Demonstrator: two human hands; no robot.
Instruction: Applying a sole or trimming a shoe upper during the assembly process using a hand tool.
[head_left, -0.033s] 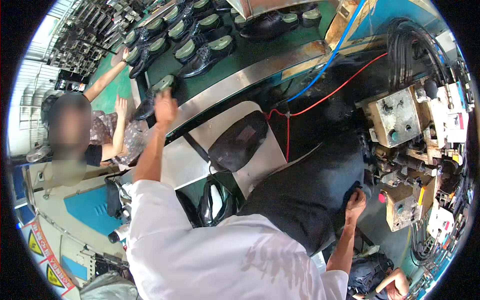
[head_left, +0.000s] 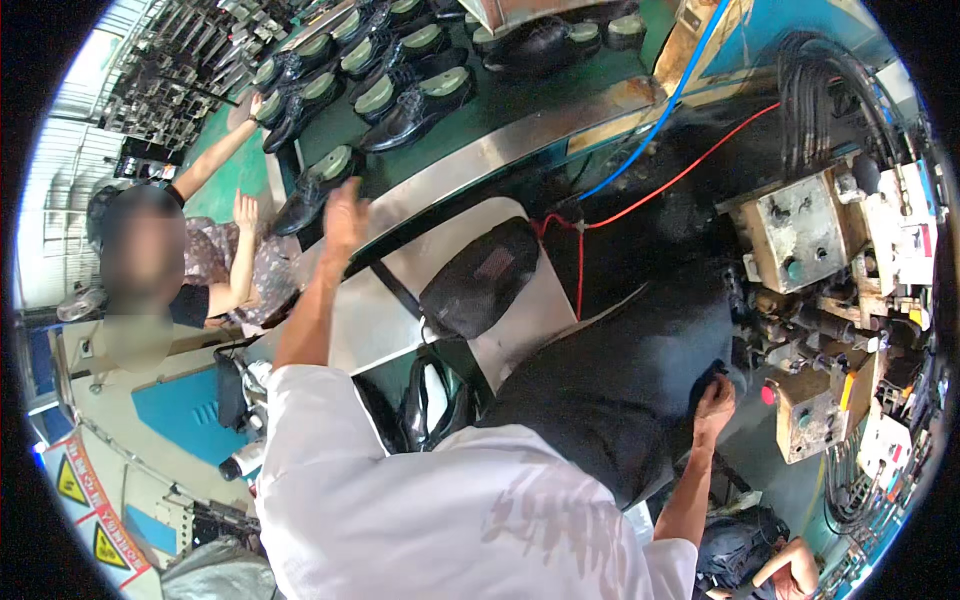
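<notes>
My left hand (head_left: 347,215) is stretched forward, fingers extended and empty, just right of a black lace-up shoe (head_left: 303,200) with a green last in its opening. That shoe stands at the near left end of a green bench top (head_left: 520,105). My right hand (head_left: 714,408) is beside my right knee, its fingers curled against a small dark piece (head_left: 704,385) that I cannot make out.
Several black shoes with green lasts (head_left: 410,112) stand on the bench. A co-worker's hand (head_left: 245,212) is at the left. Control boxes (head_left: 800,225) and hoses (head_left: 655,130) lie right. A black shoe (head_left: 415,415) sits low, near a dark cushion (head_left: 480,280).
My left hand has drawn a little to the right, off the black shoe it overlapped before. The shoe keeps its place on the bench. My right hand stays where it was.
</notes>
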